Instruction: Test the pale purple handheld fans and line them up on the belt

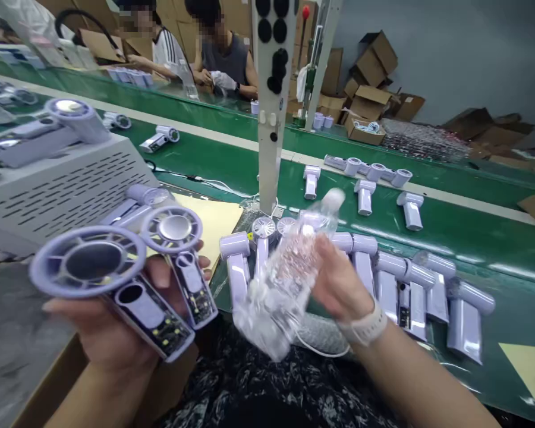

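Note:
My left hand (109, 336), at the left, is closed around two lilac handheld fans. The larger-looking fan (149, 315) and the fan beside it (189, 285) have round ringed heads, and their handles lie open with circuit boards showing. In front of my body my right hand (339, 279) grips a crumpled clear plastic bag (276, 291), blurred by motion. Whether anything is inside the bag I cannot tell. Behind and right of the bag, several lilac fans (387, 291) lie side by side on the green bench (508, 297).
A slotted metal box (84, 184) stands at the left with fan parts on top. An upright post (270, 119) rises mid-bench. More fans (365, 196) lie on the green conveyor (450, 226). Two co-workers (227, 59) sit across, near stacked cartons (374, 65). Yellow paper (220, 217) lies behind the fans.

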Demonstrator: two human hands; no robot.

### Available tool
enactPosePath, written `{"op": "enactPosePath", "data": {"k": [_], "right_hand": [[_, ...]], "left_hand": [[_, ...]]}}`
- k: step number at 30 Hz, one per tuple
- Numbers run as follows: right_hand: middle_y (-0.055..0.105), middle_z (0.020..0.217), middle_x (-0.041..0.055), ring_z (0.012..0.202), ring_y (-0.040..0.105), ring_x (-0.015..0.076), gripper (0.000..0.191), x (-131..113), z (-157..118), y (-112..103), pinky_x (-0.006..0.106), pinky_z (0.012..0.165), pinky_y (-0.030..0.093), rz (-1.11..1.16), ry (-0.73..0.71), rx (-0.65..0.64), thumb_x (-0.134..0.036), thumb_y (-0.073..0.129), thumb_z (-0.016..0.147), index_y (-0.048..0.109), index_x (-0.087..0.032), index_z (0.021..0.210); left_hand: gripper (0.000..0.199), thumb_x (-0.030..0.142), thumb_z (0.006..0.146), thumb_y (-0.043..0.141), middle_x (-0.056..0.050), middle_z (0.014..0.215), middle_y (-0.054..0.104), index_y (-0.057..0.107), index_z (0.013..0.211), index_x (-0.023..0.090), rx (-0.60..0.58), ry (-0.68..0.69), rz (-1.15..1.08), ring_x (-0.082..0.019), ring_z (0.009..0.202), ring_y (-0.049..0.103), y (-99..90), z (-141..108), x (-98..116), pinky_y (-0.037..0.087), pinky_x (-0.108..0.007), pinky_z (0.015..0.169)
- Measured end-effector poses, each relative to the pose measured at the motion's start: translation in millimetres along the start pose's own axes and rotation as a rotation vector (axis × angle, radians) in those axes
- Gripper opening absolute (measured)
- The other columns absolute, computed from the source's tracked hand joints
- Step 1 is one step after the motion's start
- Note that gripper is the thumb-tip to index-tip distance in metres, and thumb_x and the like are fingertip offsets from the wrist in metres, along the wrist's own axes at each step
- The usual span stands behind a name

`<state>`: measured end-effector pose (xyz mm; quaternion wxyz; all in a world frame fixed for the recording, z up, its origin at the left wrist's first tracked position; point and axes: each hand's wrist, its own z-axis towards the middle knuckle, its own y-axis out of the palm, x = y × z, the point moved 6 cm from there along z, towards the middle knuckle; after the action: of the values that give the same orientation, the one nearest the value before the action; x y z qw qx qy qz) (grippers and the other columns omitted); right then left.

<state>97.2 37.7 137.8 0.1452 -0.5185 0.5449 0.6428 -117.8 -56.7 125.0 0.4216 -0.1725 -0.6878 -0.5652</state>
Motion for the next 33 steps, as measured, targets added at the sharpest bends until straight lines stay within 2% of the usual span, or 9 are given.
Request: {"op": "enactPosePath", "data": {"k": [2,3,5,8,12,19,24,29,33], "right_hand": [[0.075,0.089,0.0046,0.084,0.072,0.0194,0.055,32,-38,-16,0.035,0.083,0.059,0.196,0.33,0.033,-0.065,0.086,0.07,0.068,-0.018,0.091],[0.075,0.088,0.0047,0.081,0.072,0.0184,0.056,45,-54,-22,0.034,0.081,0.06,0.276,0.431,0.061,-0.066,0.086,0.07,0.068,-0.017,0.09],[0.075,0.082,0.0034,0.074,0.072,0.0165,0.057,63,-74,-32,0.03,0.073,0.06,0.393,0.525,0.124,-0.065,0.087,0.07,0.067,-0.016,0.089],[0.074,0.076,0.0021,0.069,0.071,0.0158,0.054,68,-86,-40,0.027,0.064,0.058,0.472,0.518,0.179,-0.06,0.091,0.068,0.067,-0.015,0.086],[0.074,0.073,0.0055,0.064,0.071,0.0168,0.055,62,-91,-37,0.027,0.057,0.058,0.446,0.508,0.131,-0.062,0.09,0.069,0.069,-0.013,0.084],[0.075,0.076,0.0069,0.065,0.072,0.017,0.058,62,-92,-38,0.028,0.058,0.058,0.443,0.5,0.095,-0.066,0.084,0.074,0.07,-0.012,0.087],[0.075,0.075,0.006,0.058,0.07,0.0156,0.055,68,-92,-42,0.024,0.051,0.055,0.429,0.539,0.128,-0.065,0.084,0.075,0.068,-0.014,0.084],[0.075,0.073,0.0047,0.061,0.071,0.0135,0.056,74,-103,-42,0.022,0.053,0.055,0.47,0.59,0.193,-0.061,0.091,0.067,0.072,-0.011,0.085],[0.074,0.072,0.0049,0.06,0.07,0.0134,0.055,75,-110,-43,0.023,0.055,0.055,0.426,0.619,0.213,-0.061,0.091,0.068,0.071,-0.012,0.079]], "left_hand": [[0.069,0.089,0.063,0.067,-0.003,0.096,0.076,0.062,0.062,0.02,0.015,0.123,0.075,-0.026,0.079,0.068,8.2,10,9,0.061,-0.038,0.064],[0.068,0.088,0.067,0.064,-0.003,0.091,0.076,0.062,0.063,0.02,0.007,0.169,0.116,-0.024,0.075,0.068,14.5,12,9,0.06,-0.035,0.061],[0.067,0.088,0.065,0.068,-0.003,0.08,0.075,0.064,0.064,0.02,-0.022,0.16,0.144,-0.02,0.066,0.065,27.2,12,-1,0.059,-0.03,0.057],[0.067,0.086,0.061,0.073,-0.006,0.084,0.077,0.067,0.067,0.02,-0.087,0.054,0.147,-0.022,0.069,0.068,41.6,6,-25,0.061,-0.032,0.062],[0.07,0.087,0.063,0.071,-0.011,0.091,0.077,0.069,0.07,0.017,-0.166,-0.013,0.152,-0.028,0.077,0.073,49.3,0,-42,0.063,-0.041,0.073],[0.067,0.084,0.064,0.073,-0.01,0.085,0.077,0.068,0.07,0.017,-0.147,0.01,0.156,-0.027,0.079,0.074,45.9,1,-36,0.063,-0.035,0.067],[0.07,0.085,0.058,0.076,-0.008,0.1,0.078,0.066,0.069,0.017,-0.08,-0.054,0.149,-0.025,0.079,0.074,37.5,0,-40,0.063,-0.035,0.068],[0.07,0.086,0.059,0.075,-0.008,0.095,0.078,0.066,0.068,0.017,-0.071,-0.038,0.127,-0.028,0.085,0.074,33.8,3,-41,0.062,-0.041,0.083],[0.071,0.086,0.06,0.074,-0.009,0.101,0.077,0.067,0.067,0.016,-0.055,-0.002,0.088,-0.028,0.084,0.074,24.9,9,-40,0.061,-0.044,0.088]]}}
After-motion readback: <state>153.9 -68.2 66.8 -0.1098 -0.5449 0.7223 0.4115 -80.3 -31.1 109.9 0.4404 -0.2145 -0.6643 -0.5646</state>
